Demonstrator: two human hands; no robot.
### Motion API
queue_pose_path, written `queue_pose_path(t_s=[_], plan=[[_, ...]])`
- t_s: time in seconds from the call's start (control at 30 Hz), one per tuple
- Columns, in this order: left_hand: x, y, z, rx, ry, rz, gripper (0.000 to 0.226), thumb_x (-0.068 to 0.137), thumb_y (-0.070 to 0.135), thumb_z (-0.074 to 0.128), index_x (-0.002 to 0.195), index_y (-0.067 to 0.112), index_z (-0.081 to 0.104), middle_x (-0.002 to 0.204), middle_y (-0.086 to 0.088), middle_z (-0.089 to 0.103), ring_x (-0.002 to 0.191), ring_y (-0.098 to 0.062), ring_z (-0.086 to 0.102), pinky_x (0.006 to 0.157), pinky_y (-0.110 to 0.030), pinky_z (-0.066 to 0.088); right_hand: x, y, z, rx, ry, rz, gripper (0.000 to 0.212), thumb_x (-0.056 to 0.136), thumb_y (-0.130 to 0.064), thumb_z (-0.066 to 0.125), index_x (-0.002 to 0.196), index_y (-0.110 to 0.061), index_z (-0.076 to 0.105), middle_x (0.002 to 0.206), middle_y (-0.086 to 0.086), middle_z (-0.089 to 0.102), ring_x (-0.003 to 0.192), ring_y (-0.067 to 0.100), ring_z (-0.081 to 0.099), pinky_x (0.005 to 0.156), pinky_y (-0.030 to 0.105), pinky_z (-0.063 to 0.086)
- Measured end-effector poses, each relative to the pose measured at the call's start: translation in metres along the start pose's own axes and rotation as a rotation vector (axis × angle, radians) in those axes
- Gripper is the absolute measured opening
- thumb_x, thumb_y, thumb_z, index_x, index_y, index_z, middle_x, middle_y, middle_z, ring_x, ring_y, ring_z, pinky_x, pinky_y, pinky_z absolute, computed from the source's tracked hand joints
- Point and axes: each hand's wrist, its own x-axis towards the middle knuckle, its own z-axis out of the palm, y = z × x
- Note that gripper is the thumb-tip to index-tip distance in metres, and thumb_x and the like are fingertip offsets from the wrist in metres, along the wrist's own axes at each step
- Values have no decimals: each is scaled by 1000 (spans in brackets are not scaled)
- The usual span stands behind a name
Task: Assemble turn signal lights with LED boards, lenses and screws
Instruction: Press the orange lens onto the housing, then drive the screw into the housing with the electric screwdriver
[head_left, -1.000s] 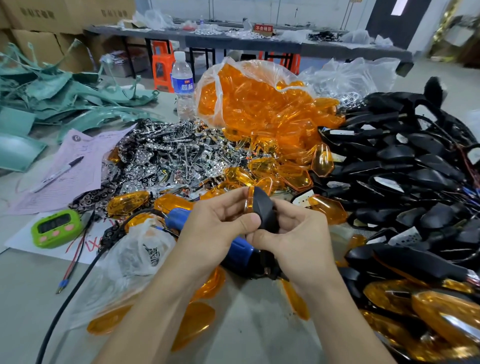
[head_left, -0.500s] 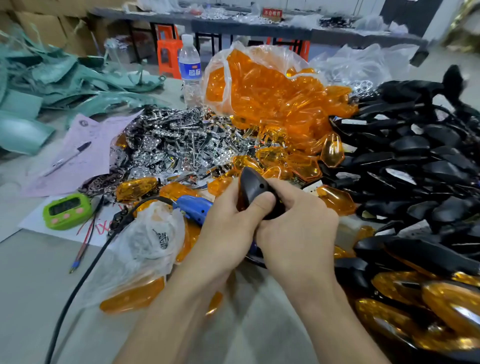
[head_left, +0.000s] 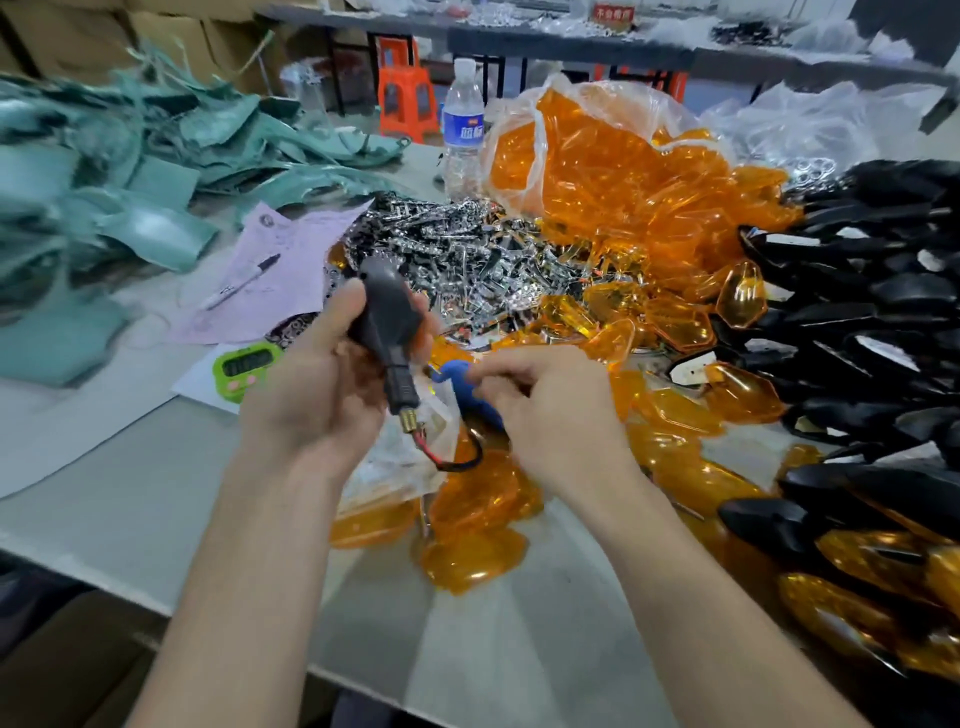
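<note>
Left hand (head_left: 311, 395) grips 1 black signal housing (head_left: 387, 312), wires (head_left: 435, 458) trailing toward 6 o'clock. Right hand (head_left: 550, 415) at its 4 o'clock, fingers curled; holding anything? Cannot tell. Probably screw step: next, take up blue driver (head_left: 456, 375).

Bare table (head_left: 493, 623) nearside — lenses (head_left: 639, 208) beyond

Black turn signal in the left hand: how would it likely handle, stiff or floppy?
The turn signal looks like rigid moulded plastic, probably light, since the left hand holds it raised off the table. Its wire tail droops in a loose curl, so likely floppy and snag-prone.
</note>
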Motion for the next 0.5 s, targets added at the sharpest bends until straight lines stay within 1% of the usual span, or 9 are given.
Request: queue_pose_path(t_s=[0.1,0.17,0.2,0.23,0.3,0.37,0.4,0.43,0.5], plan=[[-3,18,-19,-140,-43,-90,40,86,34,61,104,4,80,105,-13,76,84,-23,76,69,-26,62,22,-19,17,-178,-308,-102,27,95,-6,61,96,-21,84,98,-1,80,94,19,72,85,26,53],[-5,23,-25,-157,-34,-131,39,85,34,63,98,2,82,105,-15,75,81,-23,76,68,-25,62,33,-26,34,-445,-474,-127,25,95,-9,59,100,-21,81,95,1,77,94,25,71,78,30,56],[-4,23,-26,-125,-4,-130,39,88,34,62,98,2,81,103,-15,75,79,-23,75,66,-24,62,35,-27,41,-552,-487,-134,21,96,-14,59,99,-21,79,85,2,71,87,28,68,68,33,54],[-3,21,-28,-71,33,-117,40,93,35,59,100,1,79,99,-15,76,75,-23,75,64,-23,62,35,-27,46,-617,-467,-130,18,96,-18,59,98,-20,76,77,1,62,80,29,63,60,32,47],[0,15,-31,62,112,-75,39,104,35,51,107,2,72,89,-14,76,67,-21,73,58,-21,60,31,-27,55,-702,-391,-159,11,96,-20,58,99,-19,69,79,2,54,77,28,53,61,32,35],[3,7,-32,182,188,-24,38,108,35,47,107,3,68,80,-11,76,58,-19,70,51,-20,56,28,-28,60,-741,-367,-213,3,95,-18,57,96,-17,60,89,7,60,80,29,52,65,35,34],[5,3,-33,232,234,3,37,108,34,48,105,4,68,76,-10,76,54,-18,69,47,-20,54,26,-28,61,-744,-368,-234,5,94,-17,57,91,-16,54,89,7,61,80,29,54,64,35,33],[6,-2,-34,270,283,27,35,108,33,49,102,4,68,73,-10,76,52,-18,68,45,-20,53,25,-28,62,-746,-367,-253,16,93,-15,57,81,-15,46,82,5,56,75,27,53,60,33,29],[9,-10,-34,307,366,58,33,106,33,55,98,4,69,74,-12,76,54,-20,68,44,-22,52,22,-28,62,-756,-382,-301,39,90,-11,58,70,-16,26,67,0,39,59,18,36,54,32,18]])
